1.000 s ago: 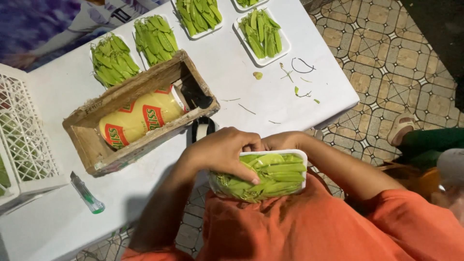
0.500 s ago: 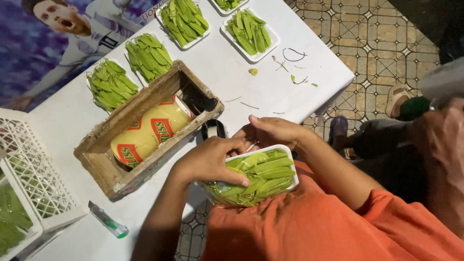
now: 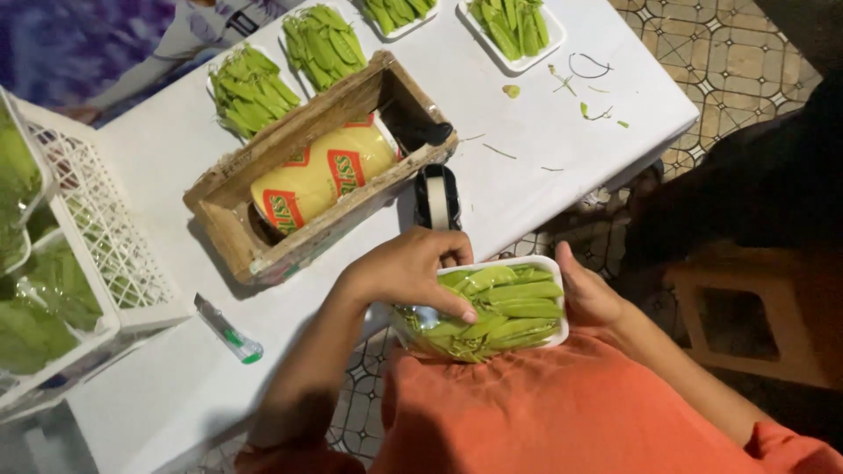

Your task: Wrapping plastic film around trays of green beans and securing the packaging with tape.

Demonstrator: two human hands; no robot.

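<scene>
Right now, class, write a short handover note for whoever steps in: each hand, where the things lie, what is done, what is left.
Left hand: palm over the white foam tray of green pea pods, pressing clear film.
Right hand: gripping the tray's right edge, held against the orange shirt.
Wooden box with the yellow film roll sits on the white table.
Done: this tray is filled and partly filmed.
Left: four open trays at the table's far edge.

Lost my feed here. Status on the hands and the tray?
Left hand flat on the wrapped pea tray, thumb across the film. Right hand gripping its far end. Tray held against the orange shirt, off the table. Nothing blocking.
</scene>
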